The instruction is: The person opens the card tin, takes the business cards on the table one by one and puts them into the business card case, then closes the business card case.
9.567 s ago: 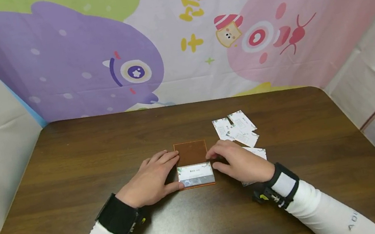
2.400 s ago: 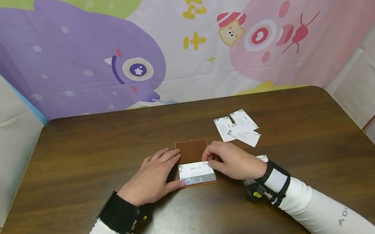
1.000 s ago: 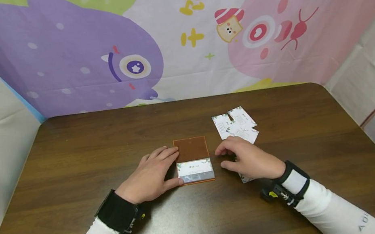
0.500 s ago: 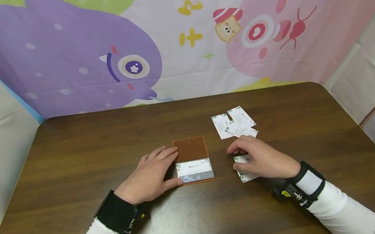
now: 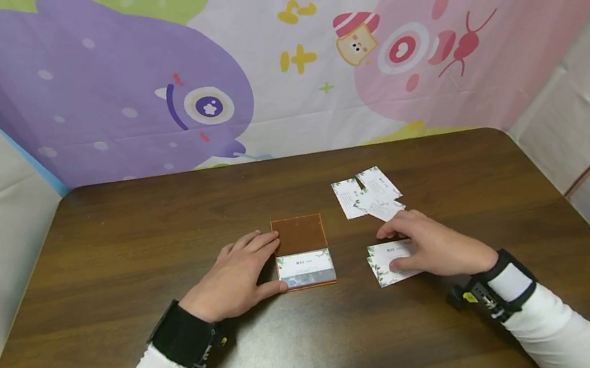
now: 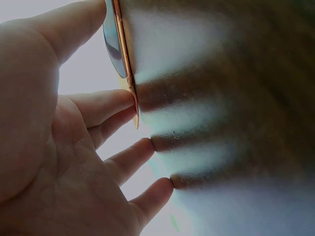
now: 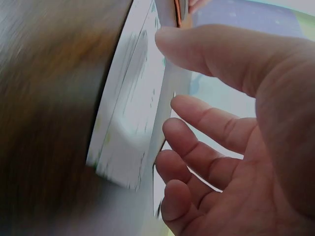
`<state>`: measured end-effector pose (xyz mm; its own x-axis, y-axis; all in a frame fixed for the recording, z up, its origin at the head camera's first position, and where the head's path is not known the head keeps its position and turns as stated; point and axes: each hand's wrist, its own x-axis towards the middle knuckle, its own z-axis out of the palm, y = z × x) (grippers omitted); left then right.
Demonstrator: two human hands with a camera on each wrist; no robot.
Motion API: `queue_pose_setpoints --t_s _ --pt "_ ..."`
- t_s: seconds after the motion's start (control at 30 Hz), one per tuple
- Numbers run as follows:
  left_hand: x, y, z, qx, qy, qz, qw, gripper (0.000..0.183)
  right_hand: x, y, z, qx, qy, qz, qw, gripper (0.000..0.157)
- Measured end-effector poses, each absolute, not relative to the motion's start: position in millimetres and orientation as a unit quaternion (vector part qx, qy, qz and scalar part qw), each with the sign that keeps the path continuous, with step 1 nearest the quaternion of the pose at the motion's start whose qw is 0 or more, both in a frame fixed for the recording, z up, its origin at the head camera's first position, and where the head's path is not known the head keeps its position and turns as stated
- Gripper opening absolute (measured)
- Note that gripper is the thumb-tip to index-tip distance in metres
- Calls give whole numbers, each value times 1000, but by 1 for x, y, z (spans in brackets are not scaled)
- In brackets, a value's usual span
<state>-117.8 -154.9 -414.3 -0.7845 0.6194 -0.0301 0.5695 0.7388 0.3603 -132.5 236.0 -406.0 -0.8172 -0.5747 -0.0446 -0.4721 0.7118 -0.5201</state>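
Note:
A brown leather card holder (image 5: 298, 235) lies unfolded on the table. In its lower half sits a white printed card (image 5: 305, 263), its bottom part behind a clear pocket. My left hand (image 5: 235, 282) rests at the holder's left side, fingers extended; thumb and fingertips touch its edge, seen too in the left wrist view as a thin brown edge (image 6: 129, 73). My right hand (image 5: 438, 245) hovers over two overlapping cards (image 5: 385, 263), thumb and fingers apart with nothing between them. In the right wrist view those cards (image 7: 125, 108) lie just beyond the fingertips.
Several more white cards (image 5: 369, 195) lie overlapped farther back on the wooden table (image 5: 175, 229), just beyond my right fingers. A cartoon-printed cloth (image 5: 286, 127) hangs along the table's back edge, with pale panels at both sides.
My right hand has left the card in the holder, where its fingers were 2.4 seconds ago, and moved right over the two loose cards, uncovering them. My left hand has stayed at the holder.

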Motion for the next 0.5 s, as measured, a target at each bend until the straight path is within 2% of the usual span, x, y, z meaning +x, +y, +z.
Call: queue_pose_setpoints --t_s 0.5 --pt "-118 -155 -415 324 929 167 69 84 -130 264 -404 -260 932 -218 130 48"
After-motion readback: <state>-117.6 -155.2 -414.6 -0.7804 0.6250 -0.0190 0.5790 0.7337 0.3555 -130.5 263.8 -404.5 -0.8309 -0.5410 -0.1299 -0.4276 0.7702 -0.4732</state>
